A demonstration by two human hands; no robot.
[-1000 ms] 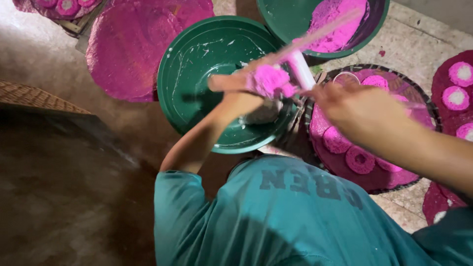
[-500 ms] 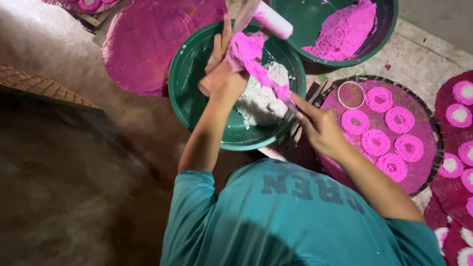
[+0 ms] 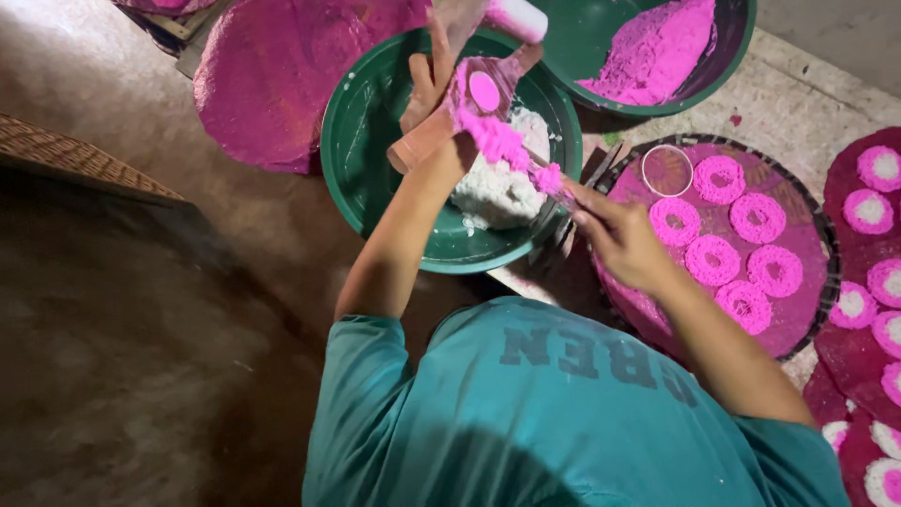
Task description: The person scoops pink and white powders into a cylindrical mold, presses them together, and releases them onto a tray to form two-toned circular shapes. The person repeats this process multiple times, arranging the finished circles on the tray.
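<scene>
Two green basins, six pink rings on one tray.

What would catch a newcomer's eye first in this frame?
The bright pink powder: a heap in the upper green bowl and a ridge of it on the wooden mould that the left hand holds over the middle green basin. That basin holds a white lump. To the right, pink rings lie on a round tray near the right hand.
</scene>
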